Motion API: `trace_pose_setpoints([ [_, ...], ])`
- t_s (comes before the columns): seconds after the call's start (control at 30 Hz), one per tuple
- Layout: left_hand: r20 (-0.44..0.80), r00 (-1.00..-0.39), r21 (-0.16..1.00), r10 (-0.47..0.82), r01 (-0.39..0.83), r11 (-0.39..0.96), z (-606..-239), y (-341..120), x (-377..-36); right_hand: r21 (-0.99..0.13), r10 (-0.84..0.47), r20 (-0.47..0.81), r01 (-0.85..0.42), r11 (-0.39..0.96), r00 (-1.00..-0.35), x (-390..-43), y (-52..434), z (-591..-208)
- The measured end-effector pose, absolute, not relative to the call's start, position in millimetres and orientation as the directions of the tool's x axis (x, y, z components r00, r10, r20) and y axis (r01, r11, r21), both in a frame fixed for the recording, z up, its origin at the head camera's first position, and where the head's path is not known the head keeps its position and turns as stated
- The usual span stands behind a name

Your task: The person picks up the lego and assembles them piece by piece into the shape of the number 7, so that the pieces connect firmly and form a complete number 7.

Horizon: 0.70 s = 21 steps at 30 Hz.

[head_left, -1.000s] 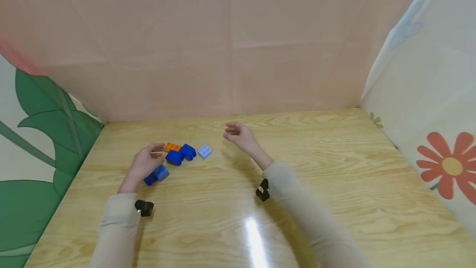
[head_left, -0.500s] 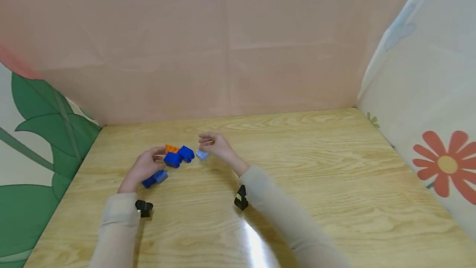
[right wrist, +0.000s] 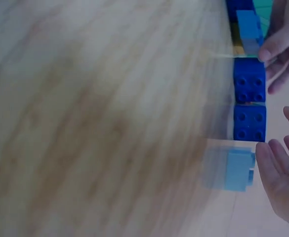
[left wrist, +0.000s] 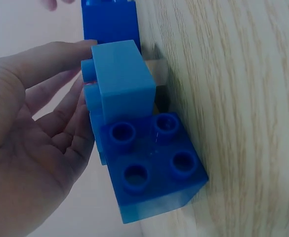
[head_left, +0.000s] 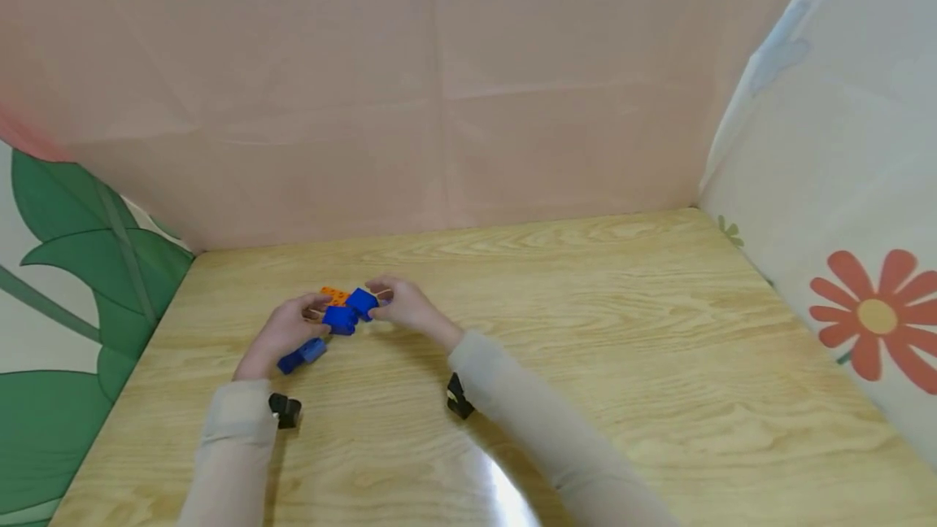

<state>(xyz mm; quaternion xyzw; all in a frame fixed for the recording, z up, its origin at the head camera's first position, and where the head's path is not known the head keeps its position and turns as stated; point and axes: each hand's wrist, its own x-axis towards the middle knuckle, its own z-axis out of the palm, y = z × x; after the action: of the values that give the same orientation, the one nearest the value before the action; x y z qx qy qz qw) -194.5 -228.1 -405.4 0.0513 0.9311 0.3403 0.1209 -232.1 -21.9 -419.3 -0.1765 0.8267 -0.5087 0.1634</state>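
My left hand (head_left: 287, 325) is beside a dark blue toy brick (head_left: 340, 320), its thumb tip at the brick's near end and its other fingers loosely bent. My right hand (head_left: 410, 307) reaches a second dark blue brick (head_left: 362, 304) from the right, fingers fairly straight and slightly spread. These two bricks stand end to end in the right wrist view. A pale blue brick (right wrist: 239, 169) lies below the right fingertips there, mostly hidden in the head view. Nearer the left wrist lie a medium blue brick (left wrist: 122, 79) and a dark blue studded brick (left wrist: 154, 158), touching each other.
An orange studded brick (head_left: 334, 295) lies behind the dark blue bricks. The wooden table (head_left: 586, 332) meets a pink cloth wall (head_left: 439, 145) at the back. Printed panels stand at both sides, one with a red flower (head_left: 877, 315).
My right hand has moved left and down, over the pale blue brick to the dark blue brick. My left hand stays nearly in place. The view has shifted slightly.
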Motion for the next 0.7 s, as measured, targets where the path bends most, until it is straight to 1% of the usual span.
trace_pose_setpoints([
  [0.27, -0.207, -0.958, 0.605, 0.197, 0.033, 0.796, -408.0, -224.0, -197.2, -0.810, -0.442, -0.070, -0.207, 0.548, -0.894, -228.7, -28.7, -422.5],
  [0.47, -0.204, -0.962, 0.587, 0.184, 0.030, 0.809, -406.6, -223.9, -196.1, -0.681, -0.446, -0.012, -0.319, 0.659, -0.895, -226.6, -30.5, -420.7],
  [0.53, -0.204, -0.963, 0.591, 0.178, 0.024, 0.807, -405.4, -224.4, -195.4, -0.649, -0.447, 0.001, -0.340, 0.681, -0.895, -227.1, -30.6, -420.8],
  [0.63, -0.197, -0.966, 0.602, 0.167, 0.016, 0.799, -403.6, -226.2, -193.7, -0.636, -0.455, 0.004, -0.353, 0.687, -0.891, -228.3, -31.4, -421.4],
  [0.7, -0.188, -0.969, 0.611, 0.162, 0.014, 0.791, -402.7, -228.2, -192.1, -0.611, -0.470, -0.012, -0.365, 0.702, -0.883, -228.6, -32.3, -422.1],
])
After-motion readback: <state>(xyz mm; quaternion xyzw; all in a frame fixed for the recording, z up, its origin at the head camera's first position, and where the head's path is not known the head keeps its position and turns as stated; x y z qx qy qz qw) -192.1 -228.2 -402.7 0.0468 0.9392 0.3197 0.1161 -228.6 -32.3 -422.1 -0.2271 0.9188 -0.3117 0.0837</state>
